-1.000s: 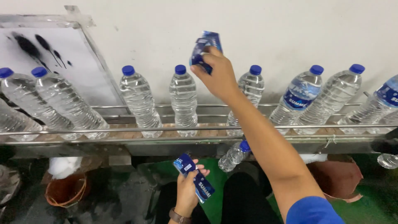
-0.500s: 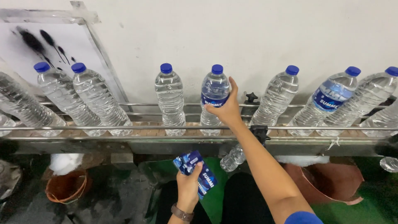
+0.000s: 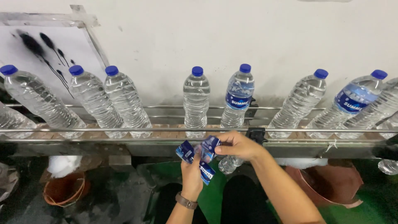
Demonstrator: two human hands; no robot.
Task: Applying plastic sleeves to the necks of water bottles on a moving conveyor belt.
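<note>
low in the frame, both hands meet just under the conveyor. the left hand [image 3: 192, 176], a brown wristband [image 3: 185, 201] on its wrist, is closed around a small stack of blue label sleeves [image 3: 185, 151], held upright with one sleeve hanging down past the palm. the right hand [image 3: 236, 145] comes in from the right and pinches one blue sleeve [image 3: 209, 148] at the top of that stack between thumb and fingers, so the two hands are touching the same bundle.

above them runs the surface, a long steel conveyor [image 3: 166, 137] with thin guide rails front and back and a brownish slatted belt between them. clear water bottles with blue caps stand on it in a loose row: three unlabelled bottles [image 3: 87, 99] at the left, leaning in the wide lens, an unlabelled bottle [image 3: 196, 101] near the middle, and just beside it a bottle wearing a blue label [image 3: 238, 99]. farther right stand another bare bottle [image 3: 298, 101] and a second labelled one [image 3: 350, 103]. a black clamp [image 3: 255, 135] sits on the front rail.

behind the line is a pale, scuffed wall, with a white board streaked with black spray paint [image 3: 37, 43] at the upper left. under the conveyor a bottle [image 3: 230, 164] lies near the right hand, the floor is green, and there are an orange bucket [image 3: 62, 193] at the left and a reddish-brown basin [image 3: 336, 178] at the right.
</note>
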